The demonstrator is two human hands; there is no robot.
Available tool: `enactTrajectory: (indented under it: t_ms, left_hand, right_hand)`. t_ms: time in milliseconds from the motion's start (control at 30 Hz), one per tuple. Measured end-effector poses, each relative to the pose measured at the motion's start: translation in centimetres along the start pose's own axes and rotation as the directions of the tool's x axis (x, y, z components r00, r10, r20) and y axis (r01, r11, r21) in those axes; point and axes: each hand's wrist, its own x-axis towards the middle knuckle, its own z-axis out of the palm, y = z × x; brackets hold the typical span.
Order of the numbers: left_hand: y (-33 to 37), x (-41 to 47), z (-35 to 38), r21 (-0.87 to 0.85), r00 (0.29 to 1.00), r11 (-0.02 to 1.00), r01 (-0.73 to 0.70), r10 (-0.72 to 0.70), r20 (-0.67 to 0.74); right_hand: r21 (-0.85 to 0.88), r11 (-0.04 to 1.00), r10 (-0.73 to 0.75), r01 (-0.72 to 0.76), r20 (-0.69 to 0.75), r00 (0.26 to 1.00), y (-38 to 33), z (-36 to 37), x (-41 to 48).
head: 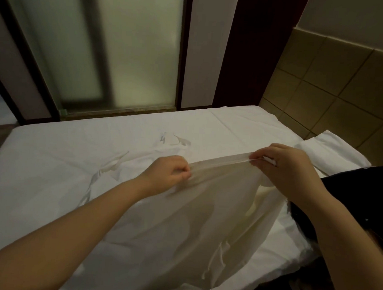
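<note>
Hands up over the bed (pixel 54 152): left hand (pixel 169 173) and right hand (pixel 281 168) each pinch the hem of the white cloth (pixel 183 221), stretched taut between them, draping toward the near edge.

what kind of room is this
Most likely a bedroom, perhaps in a hotel. The left hand and right hand pinch the hem of a white cloth over a white-sheeted bed, what looks like a pillow lies by the tan panelled wall, and a frosted glass door stands beyond.
</note>
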Motion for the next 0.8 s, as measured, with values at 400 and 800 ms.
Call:
enactTrajectory:
  t_ms: [400,800]
  left_hand:
    - [0.3,-0.5,-3.6,-0.082,0.987,0.994,0.067,-0.078,-0.144]
    - [0.4,-1.2,-3.5,-0.221,0.999,0.975,0.026,-0.034,-0.033]
  right_hand:
    - [-0.029,1.000,0.001,0.000,0.037,0.999,0.3,0.9,1.7]
    - [-0.006,1.000,-0.003,0.002,-0.225,0.974,-2.1,0.5,4.2]
